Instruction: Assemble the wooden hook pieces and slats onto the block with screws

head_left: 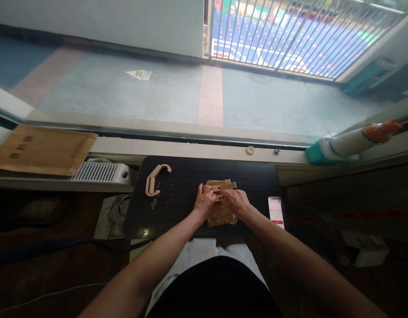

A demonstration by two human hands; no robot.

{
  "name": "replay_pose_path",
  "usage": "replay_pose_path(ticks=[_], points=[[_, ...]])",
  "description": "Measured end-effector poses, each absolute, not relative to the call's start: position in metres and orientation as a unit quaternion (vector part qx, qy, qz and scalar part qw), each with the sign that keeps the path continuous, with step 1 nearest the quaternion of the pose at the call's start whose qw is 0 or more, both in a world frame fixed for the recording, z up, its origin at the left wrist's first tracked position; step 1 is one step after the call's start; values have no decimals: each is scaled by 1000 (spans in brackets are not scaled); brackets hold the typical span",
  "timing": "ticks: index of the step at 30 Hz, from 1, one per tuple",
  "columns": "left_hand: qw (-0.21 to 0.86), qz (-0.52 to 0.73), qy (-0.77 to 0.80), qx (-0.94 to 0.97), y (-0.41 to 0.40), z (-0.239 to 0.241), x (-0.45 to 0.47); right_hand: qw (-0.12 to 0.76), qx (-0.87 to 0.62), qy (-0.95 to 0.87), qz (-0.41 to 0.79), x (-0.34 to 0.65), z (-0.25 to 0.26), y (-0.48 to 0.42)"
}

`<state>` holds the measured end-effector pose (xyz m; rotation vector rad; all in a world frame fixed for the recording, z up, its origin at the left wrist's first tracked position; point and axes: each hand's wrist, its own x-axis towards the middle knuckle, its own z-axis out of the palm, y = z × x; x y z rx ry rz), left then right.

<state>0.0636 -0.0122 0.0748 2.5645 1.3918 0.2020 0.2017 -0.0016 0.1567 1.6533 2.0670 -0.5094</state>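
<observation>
My left hand [205, 201] is closed on the left end of a pair of light wooden strips [224, 187] that have dark holes in them. From the other side my right hand [236, 201] curls its fingers at the lower strip's right end; whether it also pinches something small is hidden. Beneath both hands lies a flat block wrapped in shiny brown tape [220, 217]. To the left on the table rest a curved wooden piece with hooked ends [152, 182] and several screws [154, 202].
The dark table [184, 170] stands against a window sill. A phone [276, 213] lies near its right edge. On the sill are a tape roll [250, 150] and a teal container [318, 152]. A brown paper envelope [47, 150] covers part of a radiator [101, 172].
</observation>
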Motion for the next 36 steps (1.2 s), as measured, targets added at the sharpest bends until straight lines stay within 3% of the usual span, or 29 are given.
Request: replay_pose_path(ticks=[10,21,31,36], points=[[119,76,473,869,-13,73,63,214,443,858,-152,205,173,4],[122,73,477,867,-13,73,64,202,605,746,-192,195,156,3],[123,68,474,869,-13,72,64,211,431,864,-150,198,177,5],[123,76,478,867,-13,74,64,185,454,855,-167,206,167,7]])
